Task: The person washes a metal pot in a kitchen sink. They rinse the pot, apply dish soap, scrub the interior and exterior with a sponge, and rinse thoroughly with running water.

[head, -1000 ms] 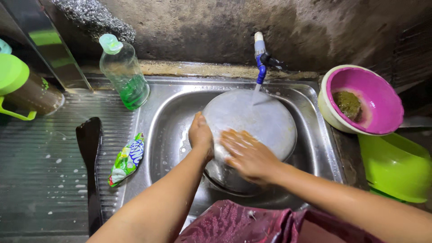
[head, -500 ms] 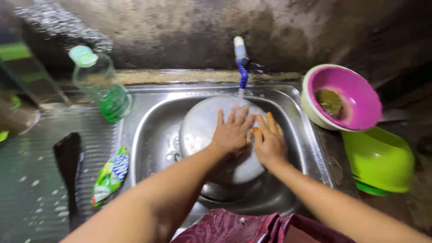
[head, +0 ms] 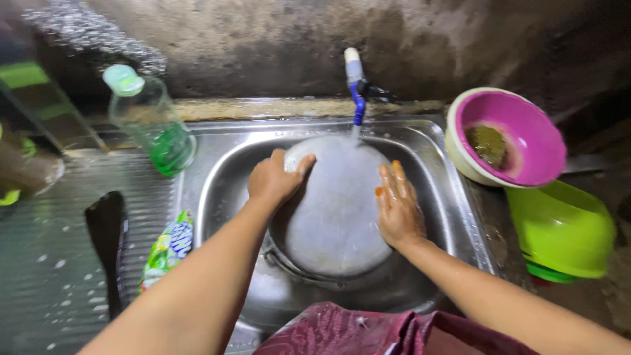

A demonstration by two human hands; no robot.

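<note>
Two bare hands work on a round metal pan point(head: 335, 210) that stands tilted in the steel sink point(head: 217, 171), its grey underside turned up toward the camera and its lower rim resting near the drain. The left hand point(head: 275, 179) grips the pan's upper left rim, fingers curled together over the edge with the thumb lying along the top. The right hand point(head: 396, 209) lies flat against the pan's right side, fingers straight and slightly spread, pointing toward the back wall; it presses on the surface rather than clasping it. A thin stream of water falls from the blue tap point(head: 358, 92) onto the pan's top edge, between the two hands. The pan fills most of the basin, so only narrow strips of sink floor show to its left and right, while a little more room opens at the front near the dark red cloth point(head: 368, 332). On the ribbed draining board to the left stand a clear bottle of green liquid point(head: 154, 128), a green and white sachet point(head: 167, 246) lying just beside the basin's edge, and a dark flat tool point(head: 108, 243). To the right of the sink, close to its rim, sits a pink bowl point(head: 509, 138) nested in a pale one, with a lime green bowl point(head: 562, 230) upside down just in front of it.
</note>
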